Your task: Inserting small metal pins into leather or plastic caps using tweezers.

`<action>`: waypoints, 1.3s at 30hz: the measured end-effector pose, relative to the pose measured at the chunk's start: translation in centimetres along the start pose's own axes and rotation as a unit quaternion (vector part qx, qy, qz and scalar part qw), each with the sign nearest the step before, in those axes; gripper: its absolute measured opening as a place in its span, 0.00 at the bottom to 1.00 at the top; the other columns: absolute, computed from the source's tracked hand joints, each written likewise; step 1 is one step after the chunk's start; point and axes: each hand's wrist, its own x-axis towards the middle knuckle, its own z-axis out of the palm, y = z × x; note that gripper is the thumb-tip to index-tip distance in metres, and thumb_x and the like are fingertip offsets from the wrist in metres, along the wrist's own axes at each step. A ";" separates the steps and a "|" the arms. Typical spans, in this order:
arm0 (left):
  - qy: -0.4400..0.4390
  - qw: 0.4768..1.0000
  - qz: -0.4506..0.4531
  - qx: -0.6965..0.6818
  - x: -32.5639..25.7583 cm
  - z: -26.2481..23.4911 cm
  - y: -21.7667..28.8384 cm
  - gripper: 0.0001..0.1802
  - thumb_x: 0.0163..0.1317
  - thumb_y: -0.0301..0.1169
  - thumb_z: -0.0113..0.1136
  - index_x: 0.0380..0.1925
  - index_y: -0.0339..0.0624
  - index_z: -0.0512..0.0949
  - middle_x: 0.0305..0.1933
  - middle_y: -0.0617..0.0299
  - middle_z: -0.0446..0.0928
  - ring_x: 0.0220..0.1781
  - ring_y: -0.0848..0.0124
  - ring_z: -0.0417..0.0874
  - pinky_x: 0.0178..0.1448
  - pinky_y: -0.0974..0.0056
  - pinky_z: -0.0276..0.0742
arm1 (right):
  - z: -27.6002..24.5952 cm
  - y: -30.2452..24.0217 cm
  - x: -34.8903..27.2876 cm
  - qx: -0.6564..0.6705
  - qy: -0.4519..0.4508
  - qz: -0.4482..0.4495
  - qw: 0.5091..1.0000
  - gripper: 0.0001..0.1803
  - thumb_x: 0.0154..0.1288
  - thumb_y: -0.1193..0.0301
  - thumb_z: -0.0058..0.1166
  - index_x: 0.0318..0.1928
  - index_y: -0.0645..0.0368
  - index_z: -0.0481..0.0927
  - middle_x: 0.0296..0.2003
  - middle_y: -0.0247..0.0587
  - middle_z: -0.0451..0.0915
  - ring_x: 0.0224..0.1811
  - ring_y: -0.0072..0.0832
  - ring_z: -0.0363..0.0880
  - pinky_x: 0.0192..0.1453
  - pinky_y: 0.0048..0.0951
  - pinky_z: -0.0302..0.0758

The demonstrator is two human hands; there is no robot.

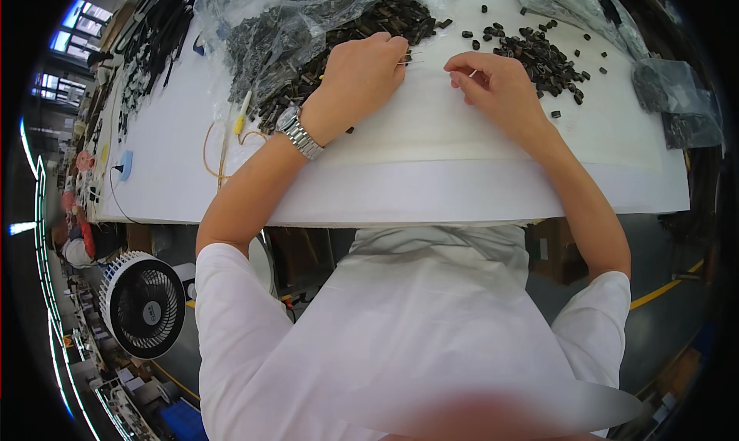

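Observation:
My left hand (362, 73), a metal watch (299, 131) on its wrist, is closed beside a heap of small dark pieces (400, 18). Several thin metal pins (416, 57) stick out from its fingertips toward the right. Across a short gap, my right hand (499, 88) has its fingers curled, with thumb and index tips close together. Whatever may be between those tips is too small to make out. Just beyond it lies a looser pile of short black tube-like pieces (543, 56), some scattered singly around it.
Clear plastic bags (269, 33) cover part of the left heap. A yellow-and-white pen-like tool (241, 118) and a cord lie beside it. Black strips (158, 33) spread over the white table (462, 183) at far left. A fan (146, 306) stands below; a bag (677, 95) sits right.

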 end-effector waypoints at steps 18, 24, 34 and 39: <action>0.039 0.997 -0.025 -0.068 0.3 -0.2 0.7 0.07 0.67 0.32 0.67 0.42 0.45 0.85 0.39 0.60 0.82 0.39 0.56 0.86 0.44 0.54 0.83 | 0.8 0.1 0.3 -0.027 -0.025 0.015 0.999 0.11 0.70 0.72 0.63 0.50 0.60 0.89 0.38 0.45 0.90 0.34 0.34 0.88 0.45 0.35 0.83; 0.011 1.000 -0.001 -0.027 2.2 1.2 1.0 0.07 0.67 0.33 0.67 0.39 0.42 0.84 0.37 0.57 0.82 0.39 0.54 0.86 0.44 0.54 0.81 | 0.8 -0.1 0.5 -0.052 -0.016 -0.015 0.998 0.11 0.70 0.72 0.62 0.50 0.60 0.89 0.38 0.44 0.90 0.34 0.31 0.88 0.44 0.33 0.83; -0.128 0.843 -0.195 -0.485 0.9 -3.6 0.7 0.12 0.68 0.34 0.72 0.46 0.40 0.86 0.38 0.62 0.87 0.21 0.82 0.70 0.24 0.73 0.64 | 0.1 -0.2 0.6 0.233 -0.049 0.062 0.969 0.12 0.75 0.68 0.62 0.52 0.61 0.89 0.39 0.33 0.88 0.35 0.18 0.83 0.41 0.23 0.81; -0.202 0.653 -0.201 -0.702 -0.3 -3.0 1.0 0.09 0.76 0.32 0.66 0.48 0.38 0.82 0.38 0.61 0.87 0.16 0.88 0.64 0.19 0.78 0.53 | 0.2 -0.5 0.6 0.335 -0.074 0.025 0.939 0.14 0.77 0.65 0.62 0.53 0.61 0.89 0.40 0.31 0.88 0.37 0.17 0.83 0.41 0.21 0.82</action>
